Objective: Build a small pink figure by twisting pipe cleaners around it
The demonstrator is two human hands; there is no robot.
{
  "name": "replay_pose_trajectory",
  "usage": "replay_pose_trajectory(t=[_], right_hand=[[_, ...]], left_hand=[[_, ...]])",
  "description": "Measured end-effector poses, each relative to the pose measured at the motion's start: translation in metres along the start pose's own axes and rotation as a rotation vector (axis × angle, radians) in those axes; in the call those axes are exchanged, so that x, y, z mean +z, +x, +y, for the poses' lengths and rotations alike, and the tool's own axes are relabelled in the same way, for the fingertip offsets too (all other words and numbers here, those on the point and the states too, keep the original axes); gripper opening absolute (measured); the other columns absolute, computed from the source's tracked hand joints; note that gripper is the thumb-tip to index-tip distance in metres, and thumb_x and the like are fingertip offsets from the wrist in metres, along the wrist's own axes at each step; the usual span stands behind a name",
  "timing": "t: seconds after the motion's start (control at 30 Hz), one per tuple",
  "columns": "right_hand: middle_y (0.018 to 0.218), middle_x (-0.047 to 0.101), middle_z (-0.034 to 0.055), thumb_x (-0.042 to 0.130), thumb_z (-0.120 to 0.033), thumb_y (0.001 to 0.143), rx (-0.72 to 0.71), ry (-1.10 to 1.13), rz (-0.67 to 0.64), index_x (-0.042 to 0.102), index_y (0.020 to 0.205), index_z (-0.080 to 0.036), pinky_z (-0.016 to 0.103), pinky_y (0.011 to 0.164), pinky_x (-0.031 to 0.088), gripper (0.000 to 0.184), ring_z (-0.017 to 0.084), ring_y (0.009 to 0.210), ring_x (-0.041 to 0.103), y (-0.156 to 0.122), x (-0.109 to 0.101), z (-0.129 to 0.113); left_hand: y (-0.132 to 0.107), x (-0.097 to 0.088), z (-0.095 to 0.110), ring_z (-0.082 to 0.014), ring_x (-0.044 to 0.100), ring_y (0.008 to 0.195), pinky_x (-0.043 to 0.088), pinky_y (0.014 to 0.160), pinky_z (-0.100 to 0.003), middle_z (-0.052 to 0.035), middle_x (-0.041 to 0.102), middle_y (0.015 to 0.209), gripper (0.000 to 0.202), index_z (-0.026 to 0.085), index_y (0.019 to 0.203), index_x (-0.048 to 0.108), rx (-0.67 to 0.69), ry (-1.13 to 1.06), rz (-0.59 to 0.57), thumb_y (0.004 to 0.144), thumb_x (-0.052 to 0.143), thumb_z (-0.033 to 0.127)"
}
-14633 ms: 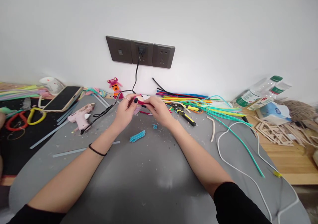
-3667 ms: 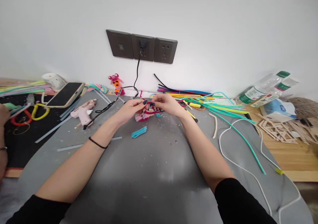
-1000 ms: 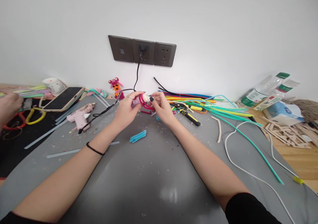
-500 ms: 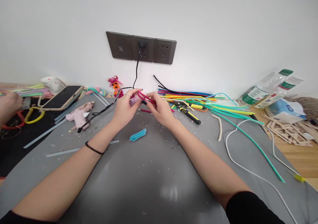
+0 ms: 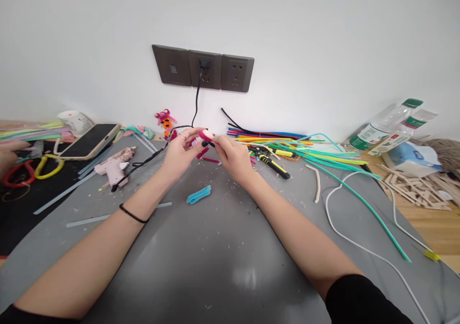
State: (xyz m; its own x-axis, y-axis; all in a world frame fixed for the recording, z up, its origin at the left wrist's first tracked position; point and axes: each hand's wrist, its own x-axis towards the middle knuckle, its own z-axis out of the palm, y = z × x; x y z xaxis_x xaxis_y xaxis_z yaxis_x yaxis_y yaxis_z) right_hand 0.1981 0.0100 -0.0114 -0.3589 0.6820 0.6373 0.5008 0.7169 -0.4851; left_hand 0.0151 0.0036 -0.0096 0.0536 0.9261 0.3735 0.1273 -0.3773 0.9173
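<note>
Between my two hands is a small pink and cream pipe-cleaner piece (image 5: 207,135), partly hidden by the fingers. My left hand (image 5: 183,151) is closed around it from the left. From the right, my right hand (image 5: 233,156) pinches at its edge, fingertips touching those of the left. A folded bundle of blue pipe cleaner (image 5: 199,195) lies on the grey mat (image 5: 201,266) below the hands. Behind the left hand a pink and orange pipe-cleaner figure (image 5: 166,122) leans by the wall.
A pink glue gun (image 5: 117,169) with a black cord lies left, near a phone (image 5: 88,142) and yellow-handled scissors (image 5: 49,166). Another person's hand (image 5: 9,156) is at the far left. Pliers (image 5: 271,163), pipe cleaners (image 5: 330,157), a white cable (image 5: 332,223) and bottles (image 5: 388,127) are right.
The pink piece has turned in my fingers, so a cream part now shows on top and the loose pink loops no longer show. The other person's hand has shifted slightly.
</note>
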Motion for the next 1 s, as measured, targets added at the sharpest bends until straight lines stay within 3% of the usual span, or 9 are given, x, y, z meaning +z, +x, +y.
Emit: replay_pose_trajectory(t=[0.3,0.47,0.6,0.73,0.9,1.0], right_hand=[[0.094,0.073,0.0085,0.031,-0.039,0.110,-0.086,-0.082,0.073,0.064,0.115,-0.021,0.028,0.069,0.040,0.038,0.018,0.078,0.063,-0.002,0.006,0.011],[0.093,0.073,0.0092,0.028,-0.038,0.111,-0.086,-0.139,0.057,0.063,0.118,-0.019,0.028,0.068,0.040,0.041,0.018,0.075,0.063,-0.002,0.007,0.013],[0.090,0.073,0.0083,0.029,-0.037,0.111,-0.113,-0.142,0.060,0.064,0.115,-0.018,0.027,0.065,0.039,0.041,0.017,0.076,0.064,-0.002,0.006,0.010],[0.089,0.074,0.0081,0.030,-0.036,0.111,-0.124,-0.131,0.070,0.065,0.113,-0.018,0.027,0.065,0.038,0.040,0.017,0.078,0.065,-0.002,0.006,0.007],[0.089,0.074,0.0072,0.031,-0.038,0.111,-0.108,-0.105,0.079,0.065,0.115,-0.020,0.026,0.065,0.039,0.039,0.017,0.077,0.065,-0.002,0.006,0.006],[0.087,0.073,0.0070,0.031,-0.039,0.111,-0.105,-0.075,0.093,0.066,0.112,-0.021,0.026,0.065,0.039,0.039,0.017,0.077,0.064,-0.002,0.006,0.006]], left_hand=[[0.000,0.002,-0.001,-0.0300,0.059,0.134,0.053,0.106,-0.040,-0.0143,0.066,0.138,0.065,0.020,0.126,0.064,-0.083,-0.245,-0.035,0.073,0.087,0.051],[-0.001,0.006,-0.001,-0.0225,0.069,0.109,0.056,0.088,-0.031,-0.0087,0.073,0.120,0.050,0.023,0.116,0.072,-0.154,-0.429,0.010,0.077,0.084,0.052],[-0.002,0.009,0.000,-0.0174,0.069,0.096,0.055,0.079,-0.026,-0.0056,0.074,0.110,0.045,0.022,0.107,0.074,-0.182,-0.485,0.086,0.072,0.090,0.045],[-0.003,0.010,0.001,-0.0167,0.068,0.092,0.054,0.076,-0.025,-0.0052,0.074,0.102,0.040,0.020,0.100,0.073,-0.211,-0.507,0.109,0.072,0.090,0.043],[-0.003,0.010,-0.001,-0.0152,0.066,0.098,0.052,0.076,-0.022,-0.0044,0.071,0.113,0.043,0.023,0.105,0.071,-0.187,-0.469,0.197,0.071,0.091,0.040],[-0.002,0.009,-0.002,-0.0139,0.067,0.088,0.051,0.073,-0.022,-0.0031,0.072,0.097,0.044,0.020,0.099,0.070,-0.254,-0.497,0.196,0.067,0.094,0.039]])
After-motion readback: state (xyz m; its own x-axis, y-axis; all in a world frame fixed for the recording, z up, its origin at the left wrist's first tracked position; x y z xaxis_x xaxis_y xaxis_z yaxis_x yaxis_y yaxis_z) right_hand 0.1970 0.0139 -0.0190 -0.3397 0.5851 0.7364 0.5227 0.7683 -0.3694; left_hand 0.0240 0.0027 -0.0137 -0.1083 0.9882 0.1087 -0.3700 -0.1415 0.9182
